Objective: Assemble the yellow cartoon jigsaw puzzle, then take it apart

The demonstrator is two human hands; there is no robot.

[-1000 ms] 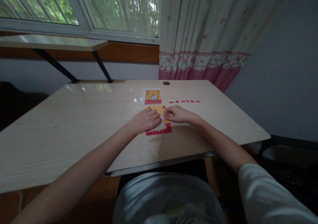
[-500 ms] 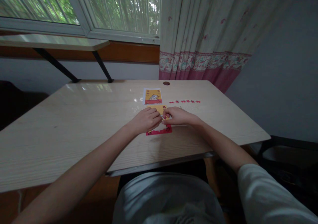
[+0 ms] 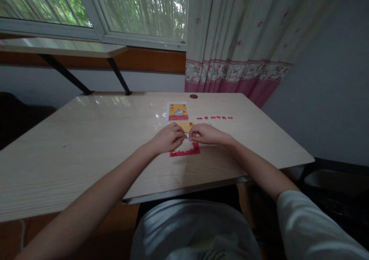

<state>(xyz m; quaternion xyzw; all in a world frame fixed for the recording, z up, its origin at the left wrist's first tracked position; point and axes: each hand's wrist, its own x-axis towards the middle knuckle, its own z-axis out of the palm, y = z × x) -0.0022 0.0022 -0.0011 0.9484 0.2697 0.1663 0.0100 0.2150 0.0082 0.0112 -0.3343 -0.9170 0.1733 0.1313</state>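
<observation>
A partly filled jigsaw puzzle [image 3: 184, 152] lies on the desk in front of me. Its upper part is yellow, its lower rim is red, and a pale gap shows between them. My left hand [image 3: 168, 138] rests over the puzzle's left side, fingers curled and closed; what is under the fingertips is hidden. From the right, my right hand [image 3: 206, 133] pinches thumb and forefinger together over the middle, at a small puzzle piece that is mostly covered. The two hands' fingertips are nearly touching.
A picture card [image 3: 178, 112] with a white animal on yellow and red lies just behind the puzzle. Several loose red pieces [image 3: 218, 117] form a row to its right. The desk [image 3: 115, 129] has a cable hole [image 3: 193, 96] at the back; a raised shelf [image 3: 66, 46] stands left.
My fingertips have shifted slightly and drawn a little apart over the middle of the puzzle. More of the pale gap and red rim shows now. The card and loose pieces stay put.
</observation>
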